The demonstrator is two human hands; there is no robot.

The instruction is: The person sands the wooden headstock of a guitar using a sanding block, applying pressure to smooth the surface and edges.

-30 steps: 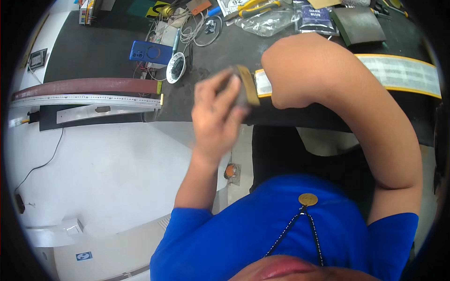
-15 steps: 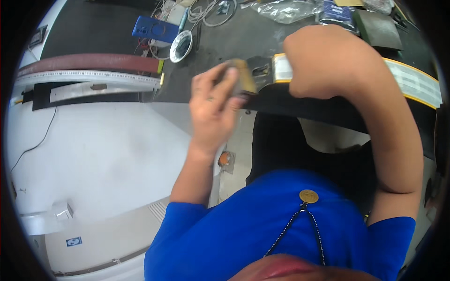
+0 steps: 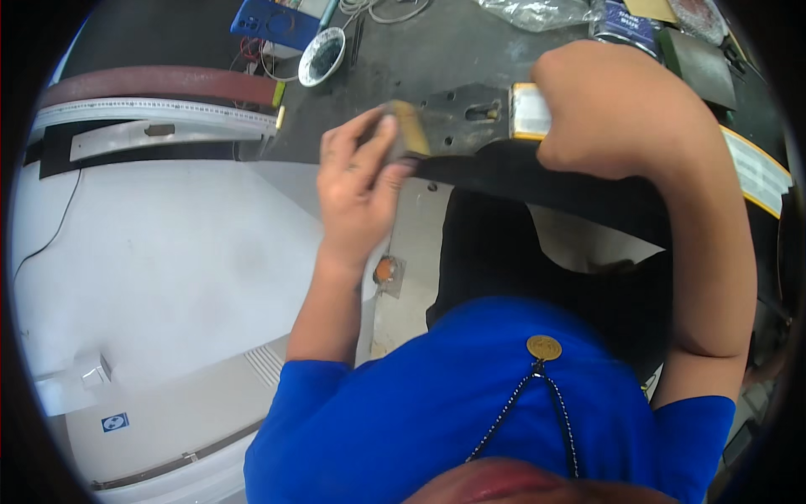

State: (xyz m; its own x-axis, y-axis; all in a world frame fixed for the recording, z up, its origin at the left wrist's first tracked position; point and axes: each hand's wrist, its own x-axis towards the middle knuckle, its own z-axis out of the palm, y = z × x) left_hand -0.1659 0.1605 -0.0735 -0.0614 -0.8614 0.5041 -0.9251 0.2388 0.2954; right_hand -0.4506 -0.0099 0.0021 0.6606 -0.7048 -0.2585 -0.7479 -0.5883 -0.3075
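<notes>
My left hand is closed on a small yellow-brown block, smeared by motion, its fingers on one side and the thumb below. A dark strip runs from beside this thumb along the table's near edge toward the right; I cannot tell whether the hand touches it. My right hand is a fist, knuckles up, over a pale band with yellow edges that shows again beyond the forearm. Whatever that fist holds is hidden under it.
On the dark table lie a white bowl of dark stuff, a blue phone, cables and clear plastic wrap. A grey-green block stands at far right. A steel ruler and a maroon strip lie left.
My left hand has moved a little left with the block, away from the right fist. The whole view has shifted slightly; the right hand stays over the pale band.
</notes>
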